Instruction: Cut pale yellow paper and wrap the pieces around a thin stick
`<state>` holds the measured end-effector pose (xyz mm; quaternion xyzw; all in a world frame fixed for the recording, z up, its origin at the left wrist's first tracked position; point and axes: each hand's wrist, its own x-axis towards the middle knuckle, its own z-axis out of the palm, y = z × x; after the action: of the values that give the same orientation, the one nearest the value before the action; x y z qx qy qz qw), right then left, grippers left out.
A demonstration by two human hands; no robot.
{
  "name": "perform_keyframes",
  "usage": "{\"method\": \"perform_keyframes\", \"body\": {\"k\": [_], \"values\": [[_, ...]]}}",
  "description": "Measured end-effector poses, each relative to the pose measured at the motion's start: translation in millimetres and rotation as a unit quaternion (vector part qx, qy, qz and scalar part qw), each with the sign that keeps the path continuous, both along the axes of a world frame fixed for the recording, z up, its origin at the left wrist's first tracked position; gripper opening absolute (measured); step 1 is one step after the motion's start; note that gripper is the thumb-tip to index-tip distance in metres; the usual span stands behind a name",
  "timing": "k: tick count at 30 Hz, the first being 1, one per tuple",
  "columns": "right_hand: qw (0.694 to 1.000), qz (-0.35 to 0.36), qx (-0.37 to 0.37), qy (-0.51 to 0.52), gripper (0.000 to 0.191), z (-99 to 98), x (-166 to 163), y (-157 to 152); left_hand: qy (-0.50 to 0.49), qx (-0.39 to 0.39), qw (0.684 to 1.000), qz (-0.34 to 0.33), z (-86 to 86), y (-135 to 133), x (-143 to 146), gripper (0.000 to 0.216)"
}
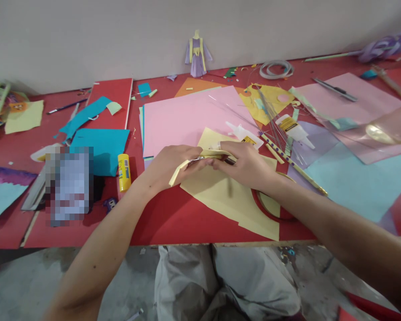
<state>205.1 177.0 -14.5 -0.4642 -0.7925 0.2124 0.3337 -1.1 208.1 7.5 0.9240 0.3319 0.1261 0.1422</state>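
My left hand (172, 164) and my right hand (249, 164) meet above the table, thumbs close together. Between them they pinch a pale yellow paper strip (178, 173), whose loose end sticks out below my left fingers. Something shiny and a dark piece show among the fingers, too small to make out. Under the hands lie pale yellow paper sheets (227, 203) with a cut edge. A red ring (265, 209), like a tape roll, is partly hidden beneath my right forearm. White glue bottles (245, 137) lie just beyond my right hand.
A yellow glue stick (124, 173) stands left of my left hand. Pink sheets (187, 118) lie behind the hands. A purple-and-yellow paper doll (197, 55) leans on the wall. Thin wires, a cutter knife (336, 90) and coloured sheets lie right. Another person's arm (390, 127) reaches in there.
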Motion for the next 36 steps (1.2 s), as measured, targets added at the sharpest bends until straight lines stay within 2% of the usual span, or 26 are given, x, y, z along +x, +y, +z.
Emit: {"method": "perform_keyframes", "body": {"k": [15,24,36], "values": [[1.0,0.007,-0.013,-0.013,0.026,1.5,0.2,0.6,0.004,0.02,1.0,-0.017,0.0,-0.7,-2.1,0.047],[0.999,0.033,0.004,-0.036,0.027,0.8,1.9,1.4,0.054,0.042,0.997,-0.028,1.8,-1.1,-1.0,0.046],[0.999,0.031,-0.014,-0.028,0.024,-0.2,1.4,1.2,0.043,0.047,0.998,-0.03,0.1,-0.2,-1.2,0.052]]}}
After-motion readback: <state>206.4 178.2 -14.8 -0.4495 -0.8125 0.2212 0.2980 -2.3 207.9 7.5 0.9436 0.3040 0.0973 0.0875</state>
